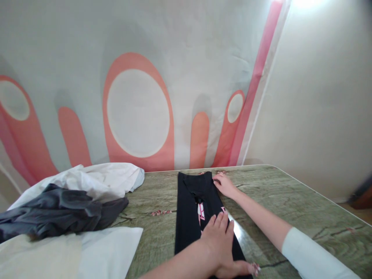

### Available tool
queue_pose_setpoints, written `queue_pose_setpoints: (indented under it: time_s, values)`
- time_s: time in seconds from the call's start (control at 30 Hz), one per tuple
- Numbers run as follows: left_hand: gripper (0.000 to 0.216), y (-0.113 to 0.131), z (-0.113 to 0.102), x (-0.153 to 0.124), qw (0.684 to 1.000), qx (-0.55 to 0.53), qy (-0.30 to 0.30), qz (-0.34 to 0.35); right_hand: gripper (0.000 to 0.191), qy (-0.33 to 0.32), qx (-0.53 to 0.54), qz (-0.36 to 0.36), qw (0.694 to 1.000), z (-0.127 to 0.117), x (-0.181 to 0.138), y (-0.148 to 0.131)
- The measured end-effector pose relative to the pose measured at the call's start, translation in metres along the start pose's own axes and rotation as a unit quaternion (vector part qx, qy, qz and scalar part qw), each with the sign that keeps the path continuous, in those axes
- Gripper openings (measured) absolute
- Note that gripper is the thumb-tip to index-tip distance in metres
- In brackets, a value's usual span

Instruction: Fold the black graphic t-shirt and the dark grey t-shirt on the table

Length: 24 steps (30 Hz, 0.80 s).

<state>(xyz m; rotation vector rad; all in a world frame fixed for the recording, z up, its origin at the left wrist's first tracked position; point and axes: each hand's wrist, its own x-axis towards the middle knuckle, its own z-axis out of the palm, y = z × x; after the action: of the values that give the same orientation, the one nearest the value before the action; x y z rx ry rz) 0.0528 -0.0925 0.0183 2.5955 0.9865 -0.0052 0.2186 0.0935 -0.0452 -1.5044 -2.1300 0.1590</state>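
A black garment (190, 205), folded into a long narrow strip with a small pink and white label, lies on the green wood-grain table (290, 205). My left hand (222, 242) lies flat on the near part of the strip, fingers stretched out and together. My right hand (224, 185) rests open at the strip's far right edge, fingertips touching the cloth. Neither hand grips anything.
A heap of clothes lies at the left: white cloth (101, 180) on top of a dark grey garment (58, 213), with a flat white piece (87, 252) in front. A wall hanging with pink and orange shapes (136, 112) stands right behind the table. The table's right edge (334, 201) runs diagonally.
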Motion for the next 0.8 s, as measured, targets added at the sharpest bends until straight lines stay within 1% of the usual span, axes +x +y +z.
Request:
queue_pose_setpoints:
  time_s: [0.03,0.1,0.13,0.2,0.23,0.3,0.33,0.4,0.53,0.6,0.8]
  values:
    - [0.096,-0.003,-0.005,0.002,1.0,-0.007,-0.005,0.009,0.026,0.001,-0.003,0.011,1.0,-0.001,0.004,0.001]
    - [0.08,-0.019,-0.018,0.013,1.0,-0.013,0.005,0.021,0.024,0.006,-0.006,0.031,0.999,-0.001,0.013,0.004]
    - [0.068,-0.03,-0.025,0.022,0.999,-0.007,0.03,0.015,0.024,0.007,-0.007,0.042,0.999,-0.001,0.018,0.006]
    - [0.047,-0.059,-0.039,0.04,0.993,0.029,0.109,-0.023,0.023,0.012,-0.006,0.063,0.998,0.002,0.025,0.008]
    - [0.04,-0.075,-0.045,0.049,0.986,0.051,0.151,-0.054,0.023,0.014,-0.004,0.073,0.997,0.003,0.028,0.009]
    - [0.03,-0.105,-0.052,0.062,0.961,0.076,0.222,-0.143,0.022,0.019,-0.003,0.094,0.995,0.005,0.033,0.01]
    - [0.027,-0.117,-0.054,0.065,0.948,0.071,0.245,-0.192,0.021,0.023,-0.004,0.105,0.994,0.006,0.035,0.011]
    - [0.026,-0.138,-0.054,0.068,0.929,0.064,0.266,-0.248,0.021,0.03,-0.006,0.123,0.992,0.008,0.037,0.012]
    - [0.026,-0.16,-0.046,0.065,0.897,0.056,0.304,-0.317,0.021,0.036,-0.01,0.134,0.99,0.01,0.037,0.013]
    - [0.026,-0.167,-0.041,0.064,0.886,0.051,0.319,-0.333,0.021,0.035,-0.012,0.136,0.99,0.011,0.036,0.011]
    - [0.023,-0.183,-0.034,0.066,0.884,0.0,0.326,-0.334,0.022,0.036,-0.033,0.155,0.987,0.014,0.034,0.001]
